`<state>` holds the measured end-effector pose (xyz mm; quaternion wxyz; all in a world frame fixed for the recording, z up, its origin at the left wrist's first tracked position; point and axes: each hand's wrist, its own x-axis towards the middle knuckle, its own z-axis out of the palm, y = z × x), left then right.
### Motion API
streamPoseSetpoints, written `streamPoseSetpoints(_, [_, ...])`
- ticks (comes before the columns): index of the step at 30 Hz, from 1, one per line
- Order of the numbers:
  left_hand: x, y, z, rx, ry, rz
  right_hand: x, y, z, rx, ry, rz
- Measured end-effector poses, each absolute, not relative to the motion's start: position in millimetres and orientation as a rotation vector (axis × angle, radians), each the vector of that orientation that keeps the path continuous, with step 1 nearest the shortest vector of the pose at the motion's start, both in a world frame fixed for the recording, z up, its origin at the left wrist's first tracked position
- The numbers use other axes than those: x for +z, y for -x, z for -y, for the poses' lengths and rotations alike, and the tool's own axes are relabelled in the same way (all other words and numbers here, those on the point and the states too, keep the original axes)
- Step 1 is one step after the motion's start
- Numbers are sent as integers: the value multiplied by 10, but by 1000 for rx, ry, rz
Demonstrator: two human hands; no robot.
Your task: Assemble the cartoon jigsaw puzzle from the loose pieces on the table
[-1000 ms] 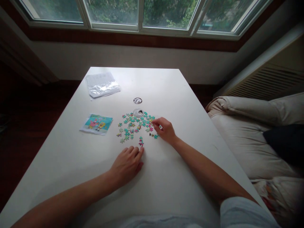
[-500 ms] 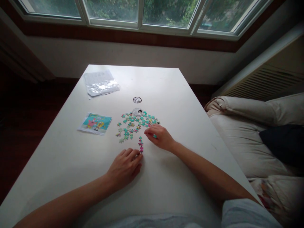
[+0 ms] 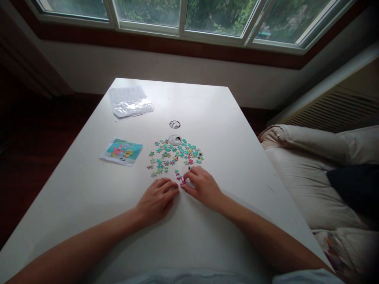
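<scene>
A short joined strip of jigsaw puzzle pieces [image 3: 178,176], pink and teal, lies tilted on the white table between my hands. My right hand [image 3: 204,186] has its thumb and forefinger closed round the pink lower part of this strip. Against the strip's near end rests my left hand [image 3: 158,198], its fingers bent and together; what lies under its fingertips is hidden. Just beyond both hands spread many loose puzzle pieces [image 3: 166,154], mostly teal and green with some pink and yellow. One small dark-marked piece [image 3: 189,168] sits by my right knuckles.
Left of the pieces lies a cartoon picture sheet [image 3: 124,152]. A clear plastic packet with papers [image 3: 132,102] is at the far left of the table [image 3: 195,98]. A round metal grommet [image 3: 175,139] and a round hole [image 3: 175,124] are mid-table. A sofa [image 3: 296,173] stands on the right.
My right hand has moved nearer and left, from the loose pieces to the strip. The strip has turned from nearly straight to slanted. My left hand has barely moved.
</scene>
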<state>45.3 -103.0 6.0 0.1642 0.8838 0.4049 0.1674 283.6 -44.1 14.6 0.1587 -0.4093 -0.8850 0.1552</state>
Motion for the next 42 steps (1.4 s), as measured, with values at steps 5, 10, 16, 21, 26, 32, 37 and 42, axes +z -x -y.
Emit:
streamPoseSetpoints(5, [32, -370, 888, 574, -2515, -1318, 118, -2841, 405, 458, 1105, 2580])
streamPoseSetpoints(10, [-9, -364, 826, 449, -2622, -1252, 135, -2876, 358, 412, 1080, 2567])
streamPoseSetpoints(16, [-2, -383, 821, 352, -2677, -1250, 122, -2862, 394, 283, 1217, 2554])
streamPoseSetpoints(21, [2, -416, 843, 363, -2730, -1276, 136, -2850, 388, 294, 1216, 2593])
streamPoseSetpoints(26, [5, -414, 852, 394, -2716, -1298, 110, -2868, 370, 339, 1246, 2550])
streamPoseSetpoints(32, [-2, -408, 836, 439, -2712, -1281, 79, -2863, 376, 253, 1278, 2539])
streamPoseSetpoints(37, [-18, -428, 847, 429, -2692, -1364, 82, -2829, 382, 254, 1253, 2552])
streamPoseSetpoints(42, [-15, -434, 862, 427, -2675, -1383, 116, -2799, 348, 255, 1267, 2584])
